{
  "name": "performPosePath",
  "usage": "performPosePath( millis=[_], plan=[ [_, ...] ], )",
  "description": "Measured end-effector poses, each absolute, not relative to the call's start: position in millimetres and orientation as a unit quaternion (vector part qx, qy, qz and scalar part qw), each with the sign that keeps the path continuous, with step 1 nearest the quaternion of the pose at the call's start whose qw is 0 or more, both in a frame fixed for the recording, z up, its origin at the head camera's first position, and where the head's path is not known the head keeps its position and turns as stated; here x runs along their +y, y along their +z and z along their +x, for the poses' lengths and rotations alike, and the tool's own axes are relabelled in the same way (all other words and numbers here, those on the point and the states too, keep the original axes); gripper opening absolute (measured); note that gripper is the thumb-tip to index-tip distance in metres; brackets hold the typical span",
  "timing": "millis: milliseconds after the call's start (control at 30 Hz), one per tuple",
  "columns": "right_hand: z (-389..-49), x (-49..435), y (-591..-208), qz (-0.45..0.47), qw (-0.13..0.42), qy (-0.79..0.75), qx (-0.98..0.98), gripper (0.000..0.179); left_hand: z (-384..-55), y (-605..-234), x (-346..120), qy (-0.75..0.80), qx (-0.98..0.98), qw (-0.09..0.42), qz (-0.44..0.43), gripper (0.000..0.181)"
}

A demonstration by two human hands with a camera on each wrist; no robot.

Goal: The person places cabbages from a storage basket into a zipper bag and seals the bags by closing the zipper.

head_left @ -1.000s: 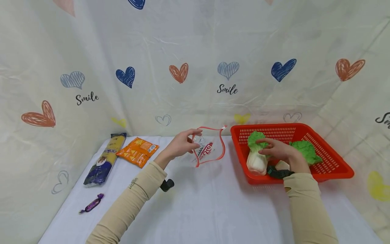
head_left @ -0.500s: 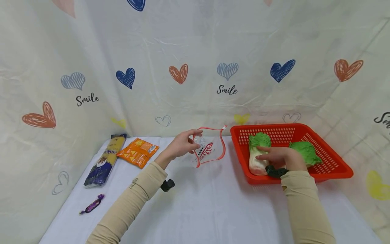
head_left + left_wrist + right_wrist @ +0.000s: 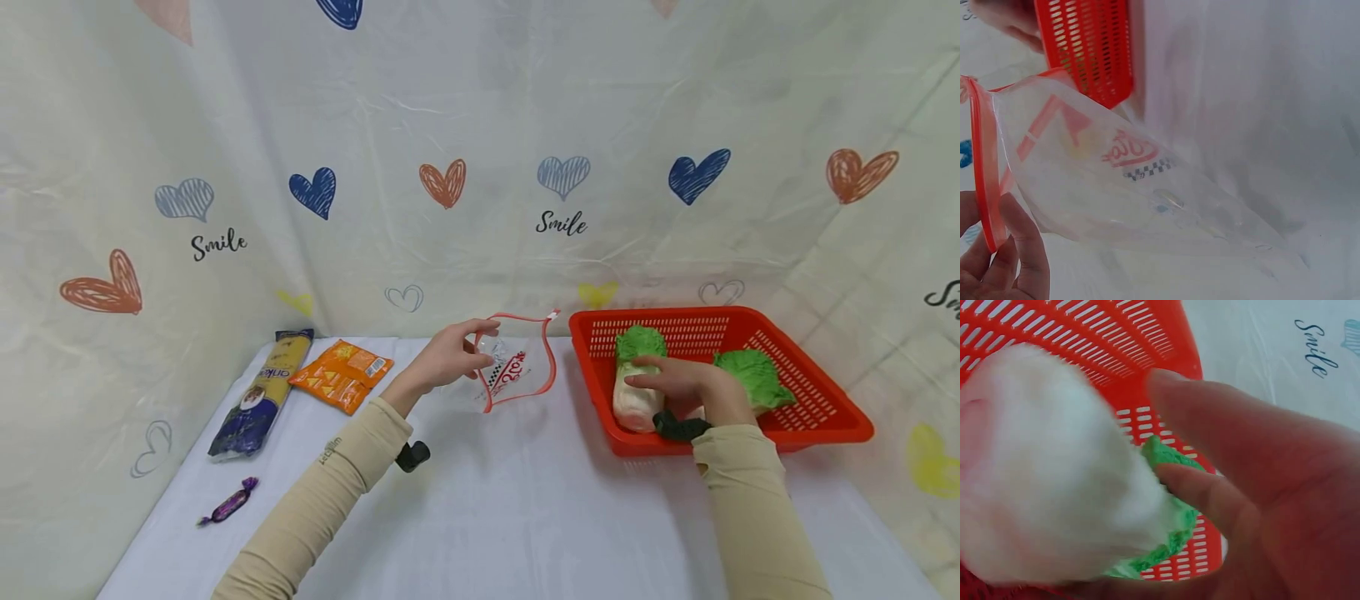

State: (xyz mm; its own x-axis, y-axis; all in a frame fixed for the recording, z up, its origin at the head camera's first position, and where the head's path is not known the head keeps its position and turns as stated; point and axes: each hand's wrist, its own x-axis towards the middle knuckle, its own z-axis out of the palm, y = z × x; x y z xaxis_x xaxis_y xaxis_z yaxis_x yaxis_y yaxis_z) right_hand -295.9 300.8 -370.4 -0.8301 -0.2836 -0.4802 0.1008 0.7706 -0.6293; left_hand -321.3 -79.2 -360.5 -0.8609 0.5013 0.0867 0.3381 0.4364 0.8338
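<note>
My left hand [image 3: 448,357] pinches the red-edged mouth of a clear plastic zip bag [image 3: 1116,187], finger and thumb on its rim. Red lettering and a checkered strip are printed on the bag, whose mouth gapes. Over the red basket [image 3: 817,435], my right hand [image 3: 693,385] reaches across a napa cabbage [image 3: 636,400] with a white base and green leaves. Thumb and forefinger are spread apart; in the right wrist view the forefinger [image 3: 1188,481] meets the green leaves, while the thumb stands off the cabbage. The other fingers are mostly hidden.
Right in the basket lies another green leafy vegetable [image 3: 753,379]. On the left of the white table [image 3: 517,517] lie a blue-and-yellow packet [image 3: 258,400], an orange packet [image 3: 341,375] and a purple wrapped candy [image 3: 228,505]. A heart-printed sheet [image 3: 480,250] stands behind.
My right hand has come down lower over the napa cabbage, which has shifted slightly to the right. The left hand and the bag have stayed in place.
</note>
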Motion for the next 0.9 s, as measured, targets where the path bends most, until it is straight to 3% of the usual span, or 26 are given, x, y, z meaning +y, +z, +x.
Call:
performPosePath(
  millis=[167,433,733,900],
  plan=[
    [-290.5,298.3,-361.1,-0.021,0.243,-0.37,0.897,0.074,-322.4,-361.0,-78.7,0.459,0.849,0.085,0.247,0.053],
    [-285.9,291.5,-340.8,-0.128,0.045,-0.253,0.958,0.052,-324.5,-361.2,-80.2,0.445,0.855,0.083,0.254,0.053],
    [-281.1,283.3,-329.3,-0.116,0.048,-0.422,0.898,0.069,-324.8,-359.8,-81.2,0.428,0.858,0.082,0.272,0.052],
    [-276.0,277.7,-325.1,-0.146,0.036,-0.459,0.876,0.066,-325.4,-358.0,-81.2,0.402,0.864,0.074,0.293,0.054]
  ],
)
